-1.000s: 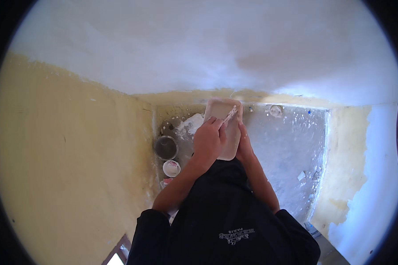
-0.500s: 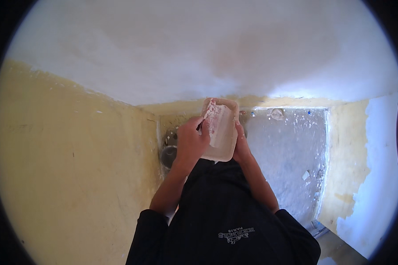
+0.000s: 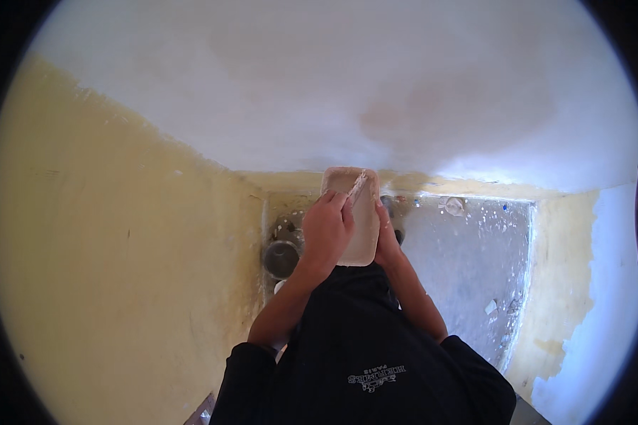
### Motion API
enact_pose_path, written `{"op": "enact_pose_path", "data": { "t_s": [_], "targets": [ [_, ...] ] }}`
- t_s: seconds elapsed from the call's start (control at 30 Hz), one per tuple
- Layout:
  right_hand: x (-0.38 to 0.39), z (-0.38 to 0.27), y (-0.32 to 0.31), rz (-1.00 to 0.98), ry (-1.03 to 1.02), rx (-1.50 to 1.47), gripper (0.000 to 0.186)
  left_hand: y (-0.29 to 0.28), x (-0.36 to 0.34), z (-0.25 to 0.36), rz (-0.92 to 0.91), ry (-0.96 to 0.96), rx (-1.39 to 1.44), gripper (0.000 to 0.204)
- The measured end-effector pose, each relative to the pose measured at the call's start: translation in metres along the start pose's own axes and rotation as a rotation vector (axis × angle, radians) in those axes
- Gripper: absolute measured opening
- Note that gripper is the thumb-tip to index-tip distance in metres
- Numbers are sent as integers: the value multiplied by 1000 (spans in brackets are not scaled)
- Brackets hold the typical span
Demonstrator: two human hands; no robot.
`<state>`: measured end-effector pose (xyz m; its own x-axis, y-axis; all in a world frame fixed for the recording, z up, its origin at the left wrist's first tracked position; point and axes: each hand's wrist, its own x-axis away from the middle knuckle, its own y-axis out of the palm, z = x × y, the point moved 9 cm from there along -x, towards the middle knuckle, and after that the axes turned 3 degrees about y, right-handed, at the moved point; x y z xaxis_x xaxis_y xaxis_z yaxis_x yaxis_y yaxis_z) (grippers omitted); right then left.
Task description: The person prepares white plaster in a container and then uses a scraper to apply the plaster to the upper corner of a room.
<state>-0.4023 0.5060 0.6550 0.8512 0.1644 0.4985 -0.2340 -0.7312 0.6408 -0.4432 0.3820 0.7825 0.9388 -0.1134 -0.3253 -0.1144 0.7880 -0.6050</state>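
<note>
We hold a shallow rectangular tray (image 3: 365, 230) in front of our body, above the floor, its long sides pointing away from us. A scraper (image 3: 358, 185) coated in whitish paste slants over the tray's far end, its tip near the far rim. Our left hand (image 3: 327, 228) is closed around the scraper, hiding its handle. Our right hand (image 3: 386, 235) grips the tray by its right edge; most of its fingers are hidden from us. Nearer in, we wear a black T-shirt (image 3: 390, 333) with a pale print. On the left, a dark round bucket (image 3: 281, 259) stands on the grey floor (image 3: 446, 262), which is spattered white. A crumpled pale piece (image 3: 453, 206) lies by the far wall (image 3: 276, 92), which is mostly white above a yellow strip. The left wall (image 3: 120, 255) is largely yellow; the right wall (image 3: 563, 276) shows yellow and white with a ragged border.
</note>
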Motion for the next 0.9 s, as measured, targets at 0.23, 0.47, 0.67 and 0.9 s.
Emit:
{"op": "enact_pose_path", "data": {
  "t_s": [0.23,0.47,0.67,0.9],
  "targets": [
    [-8,1,10,-81,-8,-41,53,2,8,-20,-112,-102,70,16],
    [0,-4,20,-52,-70,-19,55,-41,12,-32,-3,-207,186,24],
    [6,-9,22,-30,-103,-10,56,-33,25,-67,-97,-469,397,23],
    [8,-28,10,27,-111,-75,53,-13,35,-79,-169,-602,854,17]
  ]
}}
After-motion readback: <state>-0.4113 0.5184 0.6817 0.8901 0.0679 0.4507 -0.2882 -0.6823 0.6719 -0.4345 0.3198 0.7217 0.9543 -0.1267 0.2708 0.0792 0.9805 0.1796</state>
